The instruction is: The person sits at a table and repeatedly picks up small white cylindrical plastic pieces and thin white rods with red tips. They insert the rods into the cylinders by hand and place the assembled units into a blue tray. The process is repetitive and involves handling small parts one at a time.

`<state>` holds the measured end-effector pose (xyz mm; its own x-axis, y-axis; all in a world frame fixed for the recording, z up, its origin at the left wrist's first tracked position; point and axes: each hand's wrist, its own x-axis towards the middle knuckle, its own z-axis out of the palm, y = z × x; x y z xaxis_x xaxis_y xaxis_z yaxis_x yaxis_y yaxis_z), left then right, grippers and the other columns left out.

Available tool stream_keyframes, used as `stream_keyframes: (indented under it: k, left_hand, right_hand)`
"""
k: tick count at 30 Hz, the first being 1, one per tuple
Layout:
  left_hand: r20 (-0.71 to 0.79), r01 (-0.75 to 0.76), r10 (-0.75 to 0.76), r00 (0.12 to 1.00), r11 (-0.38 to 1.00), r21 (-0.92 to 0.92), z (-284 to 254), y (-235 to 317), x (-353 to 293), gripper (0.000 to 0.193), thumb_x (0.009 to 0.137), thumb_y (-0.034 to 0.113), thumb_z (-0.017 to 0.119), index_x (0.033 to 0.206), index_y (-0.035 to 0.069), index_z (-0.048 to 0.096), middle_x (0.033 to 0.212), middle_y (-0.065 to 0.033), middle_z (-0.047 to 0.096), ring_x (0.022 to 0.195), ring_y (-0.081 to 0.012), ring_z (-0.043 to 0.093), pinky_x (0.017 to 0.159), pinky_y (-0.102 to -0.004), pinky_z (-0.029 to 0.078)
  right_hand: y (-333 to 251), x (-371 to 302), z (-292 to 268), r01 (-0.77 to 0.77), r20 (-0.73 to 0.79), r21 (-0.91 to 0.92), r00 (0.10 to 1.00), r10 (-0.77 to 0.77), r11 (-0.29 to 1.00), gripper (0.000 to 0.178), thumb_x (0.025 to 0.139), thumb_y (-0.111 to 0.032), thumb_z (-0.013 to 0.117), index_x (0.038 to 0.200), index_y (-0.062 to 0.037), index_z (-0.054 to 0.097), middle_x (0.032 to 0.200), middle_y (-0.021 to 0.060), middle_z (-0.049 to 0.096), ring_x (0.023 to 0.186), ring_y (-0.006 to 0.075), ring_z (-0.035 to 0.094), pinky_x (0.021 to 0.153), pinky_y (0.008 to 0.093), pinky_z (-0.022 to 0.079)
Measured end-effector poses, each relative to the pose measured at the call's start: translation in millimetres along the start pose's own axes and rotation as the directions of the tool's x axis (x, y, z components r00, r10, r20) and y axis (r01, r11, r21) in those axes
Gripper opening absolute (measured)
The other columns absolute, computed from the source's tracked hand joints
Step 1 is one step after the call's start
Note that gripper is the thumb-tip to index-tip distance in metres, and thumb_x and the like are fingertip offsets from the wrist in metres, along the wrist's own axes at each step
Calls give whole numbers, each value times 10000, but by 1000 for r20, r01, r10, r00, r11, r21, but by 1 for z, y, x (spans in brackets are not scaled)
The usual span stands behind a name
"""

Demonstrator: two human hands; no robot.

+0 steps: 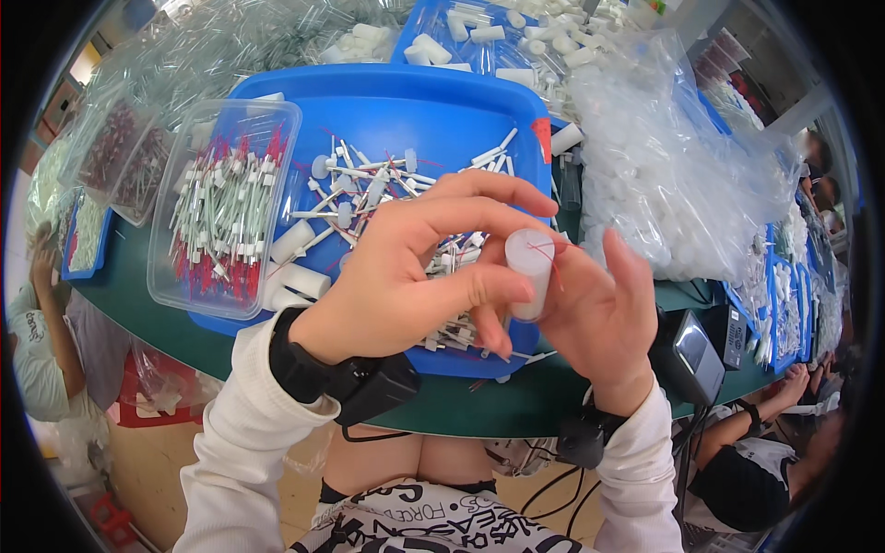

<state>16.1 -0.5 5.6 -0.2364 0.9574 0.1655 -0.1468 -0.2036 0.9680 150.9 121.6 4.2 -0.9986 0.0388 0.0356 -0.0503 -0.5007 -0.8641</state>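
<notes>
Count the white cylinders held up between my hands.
1: the white cylinder at the left hand's thumb, in front of the right hand; fingers might hide another.

Smooth, matt, slightly translucent plastic in the white cylinder (529, 284); fine, thread-like texture in the red strands (559, 276) at its end. Smooth, glossy plastic in the blue tray (387, 89); clear, shiny, rigid plastic in the box (173, 293). Thin, crinkled, glossy transparent film in the bag (682, 175). Smooth, low-sheen green finish on the tabletop (138, 281). Soft, ribbed white cloth in the sleeves (235, 461); matt black plastic in the wrist device (380, 389).
</notes>
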Motion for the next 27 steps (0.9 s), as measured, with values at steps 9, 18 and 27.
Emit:
stream_keyframes:
  k: [9, 18, 27]
  left_hand:
    - [126, -66, 77, 989, 994, -91, -1, -11, 4, 229, 867, 93, 516, 1050, -28, 580, 1204, -121, 483, 1065, -199, 491, 896, -324, 398]
    - [112, -14, 21, 993, 998, -56, 2, -9, 3, 229, 845, 105, 553, 1030, -20, 605, 1190, -127, 491, 1069, -196, 488, 909, -322, 383]
    - [15, -38, 39, 999, 999, -14, 3, -10, 7, 205, 786, 96, 640, 949, -28, 624, 1051, -133, 574, 958, -186, 555, 832, -303, 426]
  right_hand:
    - [7, 7, 2, -191, 114, 403, 981, 158, 895, 548, 908, -466, 232, 759, -8, 494, 592, 109, 505, 375, 204, 468, 381, 361, 488]
    - [4, 10, 10, -309, 44, 363, 948, 315, 879, 590, 810, -545, 205, 536, -54, 383, 438, 43, 350, 333, 164, 377, 355, 350, 437]
    - [16, 8, 0, -216, 228, 518, 967, 110, 828, 539, 838, -473, 219, 844, -8, 492, 602, 90, 462, 431, 155, 415, 436, 356, 485]
